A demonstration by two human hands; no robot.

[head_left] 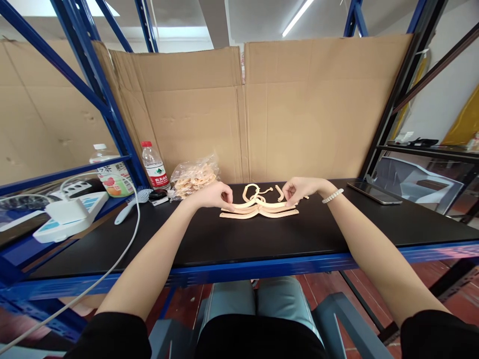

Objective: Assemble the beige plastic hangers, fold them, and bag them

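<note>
Beige plastic pieces shaped like folding clothes hangers lie on the black tabletop in front of me. The nearer beige hanger [279, 215] has two curved arms spread from a middle joint. Just behind it is another beige hanger [270, 205], its arms also spread. My left hand [216, 196] is closed in a pinch at the left end of this rear hanger. At its right end, my right hand [301, 189] pinches with thumb and fingers. A curved beige hook [250, 188] and a small loose beige piece [279, 193] lie farther back.
A clear bag of beige pieces [196, 177] stands against the cardboard wall [318, 109]. Left of it are a red-capped bottle [154, 167] and a hairbrush [132, 204]. A white cable [130, 239] crosses the left side. A phone [374, 193] lies at right.
</note>
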